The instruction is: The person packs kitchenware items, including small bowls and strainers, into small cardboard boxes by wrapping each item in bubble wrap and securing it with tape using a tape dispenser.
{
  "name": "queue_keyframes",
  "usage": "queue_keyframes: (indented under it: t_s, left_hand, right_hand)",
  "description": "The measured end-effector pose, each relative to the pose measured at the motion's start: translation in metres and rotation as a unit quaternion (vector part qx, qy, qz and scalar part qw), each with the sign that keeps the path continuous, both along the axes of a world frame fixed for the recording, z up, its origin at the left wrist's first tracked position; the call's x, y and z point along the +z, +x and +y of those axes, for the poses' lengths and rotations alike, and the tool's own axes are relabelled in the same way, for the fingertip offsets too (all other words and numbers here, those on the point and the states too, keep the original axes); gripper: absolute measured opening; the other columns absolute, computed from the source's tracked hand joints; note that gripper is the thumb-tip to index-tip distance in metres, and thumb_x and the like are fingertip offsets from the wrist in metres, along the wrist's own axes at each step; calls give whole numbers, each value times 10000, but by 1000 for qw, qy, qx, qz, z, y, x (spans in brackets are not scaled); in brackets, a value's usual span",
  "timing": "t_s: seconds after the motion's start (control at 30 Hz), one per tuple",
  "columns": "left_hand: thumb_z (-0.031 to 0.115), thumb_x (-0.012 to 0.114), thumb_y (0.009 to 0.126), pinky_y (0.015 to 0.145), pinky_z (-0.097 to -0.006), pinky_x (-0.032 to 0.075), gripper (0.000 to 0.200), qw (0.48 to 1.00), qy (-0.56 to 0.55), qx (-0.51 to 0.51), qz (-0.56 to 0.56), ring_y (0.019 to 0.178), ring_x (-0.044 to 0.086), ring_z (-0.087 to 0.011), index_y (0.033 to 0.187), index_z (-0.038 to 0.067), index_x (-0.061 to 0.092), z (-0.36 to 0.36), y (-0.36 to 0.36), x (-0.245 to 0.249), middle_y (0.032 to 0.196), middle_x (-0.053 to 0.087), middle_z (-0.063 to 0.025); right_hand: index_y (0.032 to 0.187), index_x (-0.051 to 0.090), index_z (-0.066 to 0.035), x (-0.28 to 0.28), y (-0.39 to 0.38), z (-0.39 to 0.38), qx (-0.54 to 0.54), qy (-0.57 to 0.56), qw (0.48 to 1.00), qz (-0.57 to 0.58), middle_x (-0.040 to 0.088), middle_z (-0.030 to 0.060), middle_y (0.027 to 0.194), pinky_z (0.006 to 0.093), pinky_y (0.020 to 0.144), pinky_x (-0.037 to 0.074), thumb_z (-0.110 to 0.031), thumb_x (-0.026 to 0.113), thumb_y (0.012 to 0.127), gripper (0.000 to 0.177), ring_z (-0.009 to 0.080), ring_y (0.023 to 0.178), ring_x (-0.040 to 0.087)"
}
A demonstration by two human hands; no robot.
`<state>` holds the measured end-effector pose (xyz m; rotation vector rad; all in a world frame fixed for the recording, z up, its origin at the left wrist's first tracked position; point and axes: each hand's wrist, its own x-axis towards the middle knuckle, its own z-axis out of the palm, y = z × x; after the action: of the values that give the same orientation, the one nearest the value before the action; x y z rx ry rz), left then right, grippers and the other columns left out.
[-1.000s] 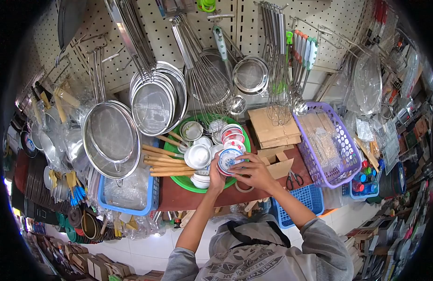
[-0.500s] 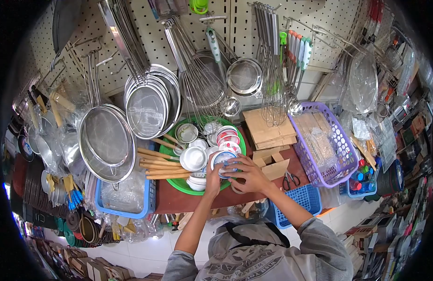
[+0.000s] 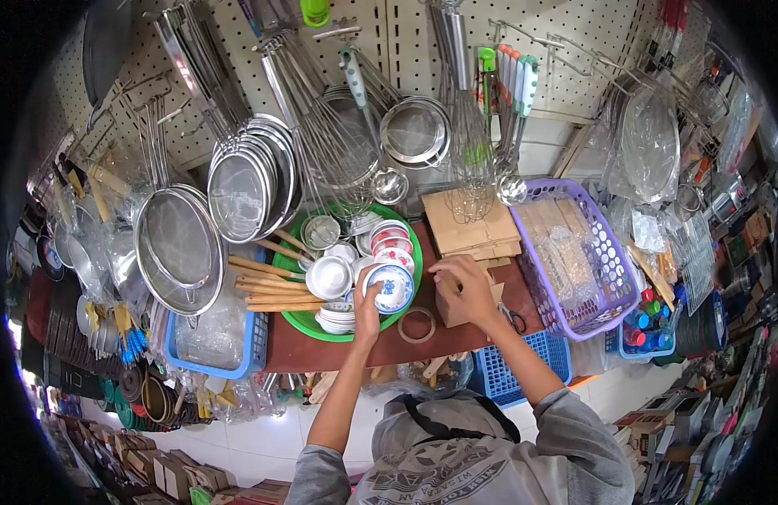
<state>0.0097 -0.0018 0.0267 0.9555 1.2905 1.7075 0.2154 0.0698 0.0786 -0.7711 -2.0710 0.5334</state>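
My left hand [image 3: 369, 310] grips a small white bowl with a blue floral pattern [image 3: 392, 289] by its left side, above the right edge of a green basin [image 3: 419, 263]. To the right, my right hand [image 3: 466, 290] is held apart from the bowl, its fingers spread and nothing seen in them. It hovers over a small open cardboard box [image 3: 448, 310]. Inside the basin are white bowls [image 3: 328, 278], red-patterned bowls [image 3: 394, 244] and tools with wooden handles [image 3: 271, 290]. A roll of tape [image 3: 434, 326] lies on the brown table just below the hands.
Flat brown cardboard pieces [image 3: 469, 223] are stacked behind my right hand. A purple basket [image 3: 612, 324] with wrapped goods stands right, a blue basket [image 3: 511, 383] and scissors [image 3: 515, 320] nearer. Strainers [image 3: 177, 240] and whisks [image 3: 469, 160] hang from the pegboard above.
My right hand has let go of the blue-patterned bowl and moved right, towards the cardboard. My left hand keeps the bowl, now tilted so its inside faces up. The view has shifted slightly.
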Motion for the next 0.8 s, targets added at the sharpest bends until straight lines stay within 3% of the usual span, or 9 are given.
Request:
queue_keyframes:
  t_s: [0.07,0.2,0.3,0.4,0.5,0.6,0.7,0.8]
  left_hand:
    - [126,505,878,990,-318,407,347,999,5,-5,40,1069,565,-210,1184,-18,582,1,13,10,1124,613,-119]
    - [120,513,885,967,-298,414,324,998,9,-37,47,1051,570,-188,1161,-29,592,12,41,9,1095,630,-109]
    - [103,514,888,948,-287,418,308,997,1,-70,25,1032,570,-171,1148,-42,592,21,67,10,1082,630,-97]
    - [97,517,886,943,-281,414,301,996,-13,-90,14,1035,562,-162,1136,-51,592,25,92,11,1085,627,-92]
    - [102,526,882,935,-281,417,301,988,-23,-150,-39,1027,558,-157,1131,-51,596,36,106,-13,1076,625,-89]
    - [118,545,877,910,-277,429,319,986,-53,-136,-75,998,563,-145,1144,-45,603,39,119,-48,1075,631,-66]
    - [142,557,882,919,-267,434,374,984,-78,-131,-87,1015,574,-140,1202,-46,601,33,127,-59,1094,636,-56]
    - [152,563,886,936,-269,436,414,982,-105,-105,-114,1031,582,-145,1246,-51,586,25,134,-58,1104,643,-62]
  right_hand:
    - [949,700,-108,-4,21,12,-51,-9,997,-50,679,91,924,416,835,504,-114,695,817,133,317,937,619]
    - [882,733,-125,-31,67,35,-112,6,968,-226,678,104,898,444,805,526,-133,709,718,166,316,902,645]
    - [918,750,-134,-38,87,36,-98,-91,953,-271,686,111,922,458,821,539,-193,701,745,190,329,946,661]
    - [973,761,-153,-28,97,28,-66,-227,925,-297,700,134,989,457,848,546,-251,693,773,233,344,1000,665]
    - [1005,758,-155,-35,107,24,-39,-188,919,-345,664,175,1177,457,878,541,-278,679,801,251,370,1017,662]
    - [1029,746,-119,-67,116,25,-28,-116,942,-315,583,213,1313,470,900,533,-279,680,801,287,399,1024,654]
    - [1062,728,-65,-83,122,29,-12,-122,934,-334,545,231,1334,485,916,524,-293,683,805,346,414,1058,635]
    - [1095,704,-37,-86,125,29,8,-132,951,-278,575,233,1259,481,918,521,-288,700,795,391,401,1072,626]
